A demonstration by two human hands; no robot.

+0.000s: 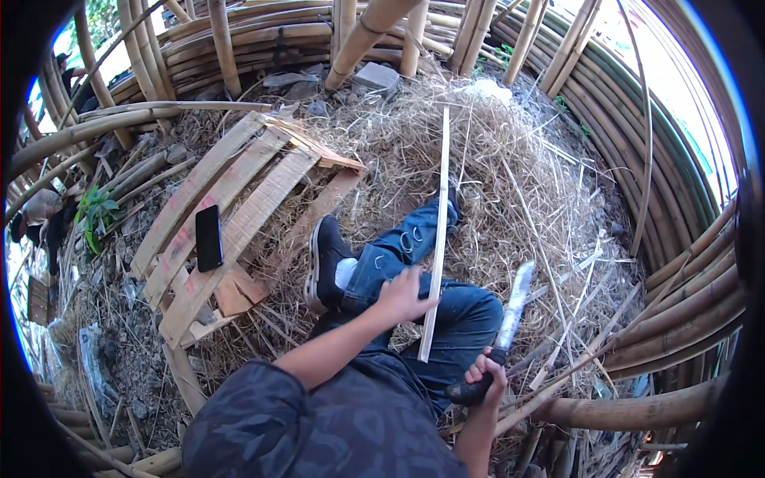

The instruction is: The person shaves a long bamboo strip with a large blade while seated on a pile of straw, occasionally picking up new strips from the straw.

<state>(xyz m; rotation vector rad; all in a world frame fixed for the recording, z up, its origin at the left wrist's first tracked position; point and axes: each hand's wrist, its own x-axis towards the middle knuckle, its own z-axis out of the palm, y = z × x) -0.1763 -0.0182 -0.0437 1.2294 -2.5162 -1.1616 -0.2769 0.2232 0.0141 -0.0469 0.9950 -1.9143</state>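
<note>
A long, pale bamboo strip (443, 187) runs from the straw across my jeans to my lap. My left hand (405, 296) is at the strip's lower part, above my thigh, its fingers closed at the left edge; the fingertips are partly hidden. To the right of my knee, my right hand (488, 378) grips the dark handle of a machete (514, 307). Its bright blade points up and away from me, apart from the strip.
At left lies a slatted wooden pallet (231, 199) with a black smartphone (209, 239) on it. Straw (526, 207) covers the ground ahead. Bamboo poles (613, 159) are stacked along the right and back. Beside the pallet grows a green plant (96, 215). A grey block (376, 78) lies at the back.
</note>
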